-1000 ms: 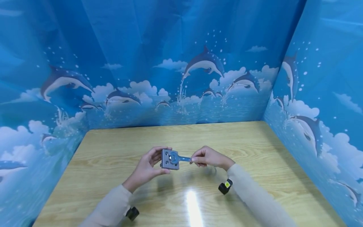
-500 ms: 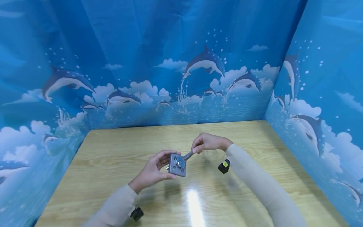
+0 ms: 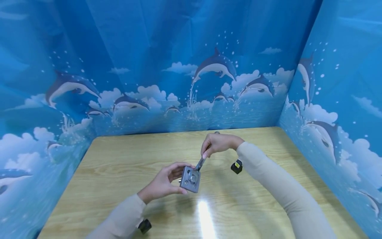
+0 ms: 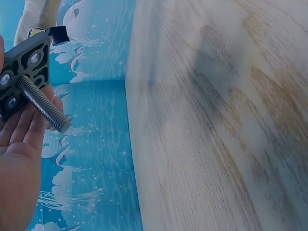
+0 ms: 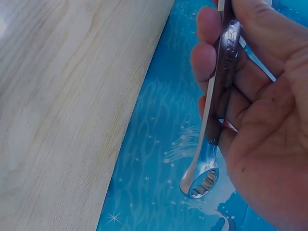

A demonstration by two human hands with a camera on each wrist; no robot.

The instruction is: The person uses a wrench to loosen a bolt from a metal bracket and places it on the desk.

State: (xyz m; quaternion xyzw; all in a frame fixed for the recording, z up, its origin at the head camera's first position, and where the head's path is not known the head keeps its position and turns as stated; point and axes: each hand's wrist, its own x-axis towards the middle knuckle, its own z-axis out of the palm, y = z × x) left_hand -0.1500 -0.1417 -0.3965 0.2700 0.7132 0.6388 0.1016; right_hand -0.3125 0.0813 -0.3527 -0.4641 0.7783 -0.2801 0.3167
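Note:
A square grey plate (image 3: 186, 182) with holes near its corners is held up over the table in the head view. My left hand (image 3: 163, 183) grips it by its edges, thumb below and fingers above. Through its middle runs a bolt (image 4: 42, 102), whose long threaded shank sticks out of the back in the left wrist view. My right hand (image 3: 220, 143) pinches the handle of a box-end wrench (image 3: 200, 164). The wrench's near end sits at the bolt head (image 3: 193, 178), seemingly around it. Its other ring end (image 5: 204, 183) hangs free below my palm in the right wrist view.
A wood-grain table (image 3: 125, 159) lies below both hands, with a bright glare streak at its front. Blue dolphin-print curtains (image 3: 167, 83) enclose its back and sides. A small black camera (image 3: 236, 167) is worn at each wrist.
The wrench handle has swung counterclockwise, from pointing right to pointing up and right, as my right hand moved up. The left hand and plate have shifted slightly right and down, with the plate tilting.

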